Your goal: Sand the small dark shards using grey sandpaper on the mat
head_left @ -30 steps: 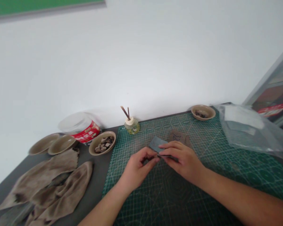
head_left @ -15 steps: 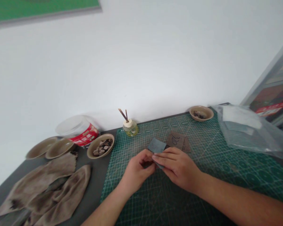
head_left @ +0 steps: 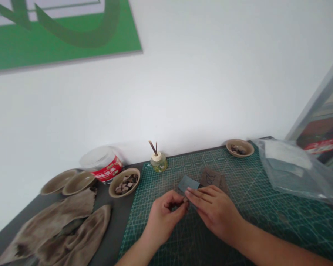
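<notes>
A small blue-grey square of abrasive-looking sheet (head_left: pixel 187 184) sticks up between my hands, above the green cutting mat (head_left: pixel 263 184). My right hand (head_left: pixel 215 212) lies flat over its lower part, fingers pressed together on it. My left hand (head_left: pixel 165 218) pinches at its lower edge, and the fingertips hide what is there. Just behind, a brown sheet with dark handwriting (head_left: pixel 212 178) lies on the mat, not touched by either hand.
Beyond the mat stand a small bowl of dark chips (head_left: pixel 240 147), a reed diffuser bottle (head_left: pixel 158 163) and a bowl of stone pieces (head_left: pixel 124 183). To the left are several stained cloths (head_left: pixel 55 229), two shallow bowls and a red-labelled tub. A clear plastic bag (head_left: pixel 291 170) lies at right.
The view has tilted upward, so the table sits lower and more of the green wall panel shows. My hands still hold the blue-grey square together, with the right fingers shifted slightly.
</notes>
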`<state>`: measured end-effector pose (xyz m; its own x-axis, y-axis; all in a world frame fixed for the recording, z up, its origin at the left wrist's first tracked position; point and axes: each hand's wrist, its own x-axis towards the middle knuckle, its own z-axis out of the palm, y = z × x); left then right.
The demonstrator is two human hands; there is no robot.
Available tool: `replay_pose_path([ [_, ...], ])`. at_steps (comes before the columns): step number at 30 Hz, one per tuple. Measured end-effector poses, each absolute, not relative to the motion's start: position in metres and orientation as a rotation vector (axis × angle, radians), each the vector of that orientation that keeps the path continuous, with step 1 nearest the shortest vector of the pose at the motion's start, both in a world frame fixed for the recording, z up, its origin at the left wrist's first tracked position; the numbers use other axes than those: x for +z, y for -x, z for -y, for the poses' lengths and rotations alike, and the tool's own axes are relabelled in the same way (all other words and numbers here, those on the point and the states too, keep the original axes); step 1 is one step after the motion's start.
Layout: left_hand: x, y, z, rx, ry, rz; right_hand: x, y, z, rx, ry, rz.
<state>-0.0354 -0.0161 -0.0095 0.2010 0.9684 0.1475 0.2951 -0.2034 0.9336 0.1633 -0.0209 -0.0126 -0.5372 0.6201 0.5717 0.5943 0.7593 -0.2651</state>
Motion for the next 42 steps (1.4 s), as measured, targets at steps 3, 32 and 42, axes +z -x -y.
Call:
replay_pose_path([
  [3,-0.01,0.035,0.018,1.04,-1.647,-1.171,-0.012,-0.162,0.023,0.055,0.898,2.243],
  [32,-0.009,0.028,0.016,0.955,-1.388,-1.012,-0.019,-0.162,0.021,0.226,0.853,2.212],
  [42,-0.02,0.03,0.013,0.978,-1.401,-1.011,-0.021,-0.16,0.019,0.123,0.908,2.265],
])
